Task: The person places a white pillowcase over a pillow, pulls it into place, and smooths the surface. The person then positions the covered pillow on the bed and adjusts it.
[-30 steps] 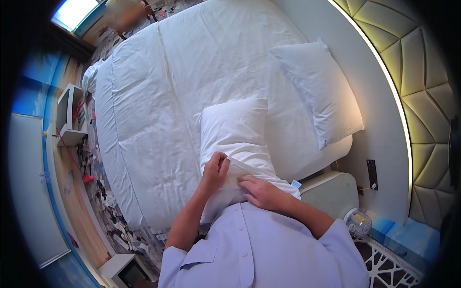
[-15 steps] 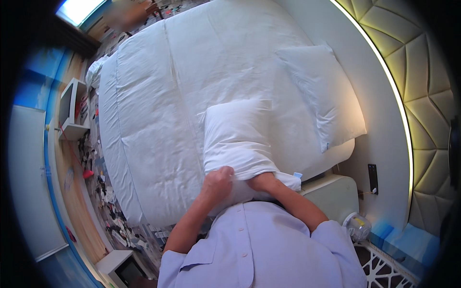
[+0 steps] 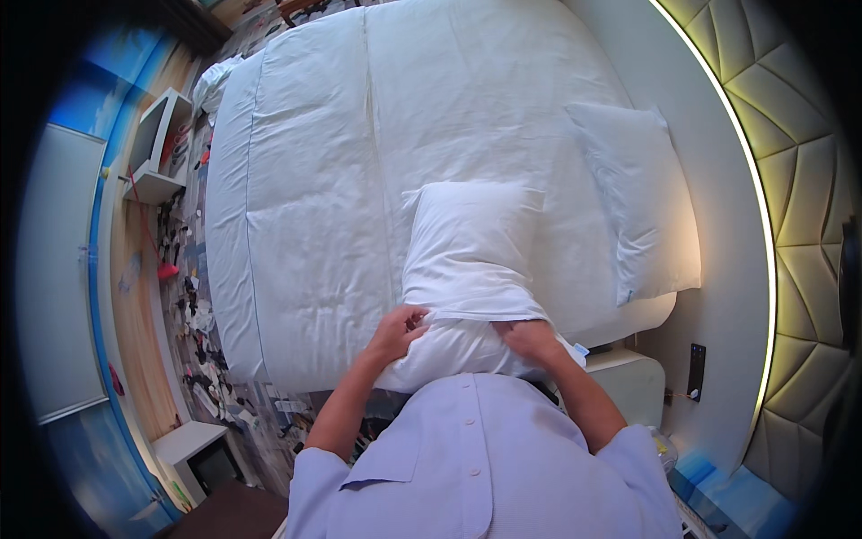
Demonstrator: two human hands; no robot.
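Observation:
A white pillow lies in front of me at the near side of the bed, partly inside a white pillowcase (image 3: 471,242). The case's hem crosses the pillow, and the pillow's near end (image 3: 449,350) bulges out below it against my shirt. At the left end of the hem, my left hand (image 3: 395,334) is closed with curled fingers on the case's edge. My right hand (image 3: 530,340) grips the hem's right part, its fingertips hidden under the cloth. A small pale label (image 3: 580,349) shows beside my right wrist.
The pillow rests on a bed with white bedding (image 3: 305,198). A second white pillow (image 3: 639,198) lies near the padded headboard wall (image 3: 799,198). To the right stands a pale nightstand (image 3: 628,382). White open-fronted cabinets (image 3: 166,148) line the left wall beside a patterned floor.
My left hand has uncurled a little at the hem. My right hand has drawn partly out from under the cloth, and more of the pillow's near end shows. The view has shifted.

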